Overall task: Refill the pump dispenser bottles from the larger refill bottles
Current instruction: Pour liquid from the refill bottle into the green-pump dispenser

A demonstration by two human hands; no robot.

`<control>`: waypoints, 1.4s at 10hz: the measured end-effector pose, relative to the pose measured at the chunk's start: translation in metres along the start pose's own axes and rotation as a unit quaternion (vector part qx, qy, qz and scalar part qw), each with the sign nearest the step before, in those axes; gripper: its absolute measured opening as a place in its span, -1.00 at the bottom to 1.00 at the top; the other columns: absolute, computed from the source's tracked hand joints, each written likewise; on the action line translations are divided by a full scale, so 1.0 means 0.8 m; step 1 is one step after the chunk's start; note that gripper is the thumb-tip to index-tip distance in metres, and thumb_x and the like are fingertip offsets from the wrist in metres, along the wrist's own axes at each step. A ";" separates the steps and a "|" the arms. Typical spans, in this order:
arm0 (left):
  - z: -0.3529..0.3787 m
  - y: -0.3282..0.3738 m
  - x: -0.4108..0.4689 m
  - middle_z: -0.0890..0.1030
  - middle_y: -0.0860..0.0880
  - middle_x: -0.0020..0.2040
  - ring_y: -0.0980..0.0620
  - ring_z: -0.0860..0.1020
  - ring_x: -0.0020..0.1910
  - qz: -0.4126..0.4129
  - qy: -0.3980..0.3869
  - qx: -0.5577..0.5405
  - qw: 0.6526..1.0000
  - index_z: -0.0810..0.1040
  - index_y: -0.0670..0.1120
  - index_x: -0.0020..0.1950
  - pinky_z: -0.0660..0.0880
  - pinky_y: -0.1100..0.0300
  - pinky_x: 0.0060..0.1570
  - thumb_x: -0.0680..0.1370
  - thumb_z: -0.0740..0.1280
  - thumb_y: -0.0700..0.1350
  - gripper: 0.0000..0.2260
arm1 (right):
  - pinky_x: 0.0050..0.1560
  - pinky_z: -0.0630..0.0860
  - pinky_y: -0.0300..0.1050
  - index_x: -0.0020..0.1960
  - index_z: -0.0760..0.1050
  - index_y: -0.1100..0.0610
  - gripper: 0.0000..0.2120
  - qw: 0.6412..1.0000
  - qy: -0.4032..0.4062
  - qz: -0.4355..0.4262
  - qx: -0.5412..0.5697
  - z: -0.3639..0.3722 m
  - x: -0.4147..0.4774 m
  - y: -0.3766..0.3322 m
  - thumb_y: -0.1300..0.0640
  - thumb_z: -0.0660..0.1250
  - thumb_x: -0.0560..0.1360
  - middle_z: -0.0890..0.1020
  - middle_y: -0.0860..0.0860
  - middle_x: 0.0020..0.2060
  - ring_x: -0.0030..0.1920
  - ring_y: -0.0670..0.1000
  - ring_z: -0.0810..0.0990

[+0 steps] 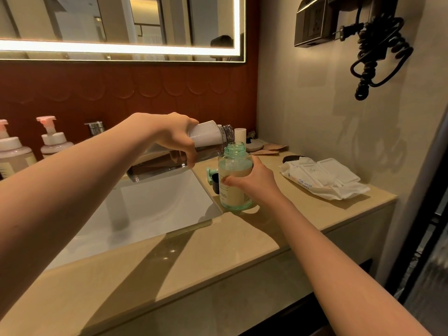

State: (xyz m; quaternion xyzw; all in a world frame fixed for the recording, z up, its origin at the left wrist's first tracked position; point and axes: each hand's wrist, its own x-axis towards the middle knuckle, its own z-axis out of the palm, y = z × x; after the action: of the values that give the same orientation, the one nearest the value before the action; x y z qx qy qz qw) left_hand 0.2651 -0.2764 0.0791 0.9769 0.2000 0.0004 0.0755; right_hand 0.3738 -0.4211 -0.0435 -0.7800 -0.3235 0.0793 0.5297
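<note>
Left hand (pixel 174 134) fingers wrapped round tilted clear refill bottle (pixel 194 149), right hand (pixel 252 183) clasping open green dispenser bottle (pixel 234 180) at sink-side desk (pixel 242 238) edge; likely slippery, hold mid-body.

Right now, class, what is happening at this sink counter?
A person is refilling a bottle. The left hand tips a clear refill bottle so its mouth sits over the open neck of a green bottle. The right hand steadies the green bottle upright on the counter. Its pump lies behind it.
</note>
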 end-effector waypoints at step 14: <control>0.002 -0.002 0.001 0.57 -0.04 -0.05 -0.01 0.57 -0.13 0.007 0.010 0.017 1.000 0.43 -0.03 0.20 0.52 0.15 -0.13 0.29 0.53 -0.05 -0.46 | 0.21 0.45 0.00 0.43 0.20 0.04 -0.24 1.000 -0.002 0.001 0.008 0.000 -0.002 -0.001 0.05 0.50 0.35 0.40 0.01 0.35 0.34 0.07 0.39</control>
State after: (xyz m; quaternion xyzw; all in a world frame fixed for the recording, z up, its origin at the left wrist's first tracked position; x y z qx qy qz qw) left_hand 0.2650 -0.2752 0.0776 0.9793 0.1943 0.0072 0.0570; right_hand 0.3725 -0.4220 -0.0429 -0.7760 -0.3229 0.0843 0.5352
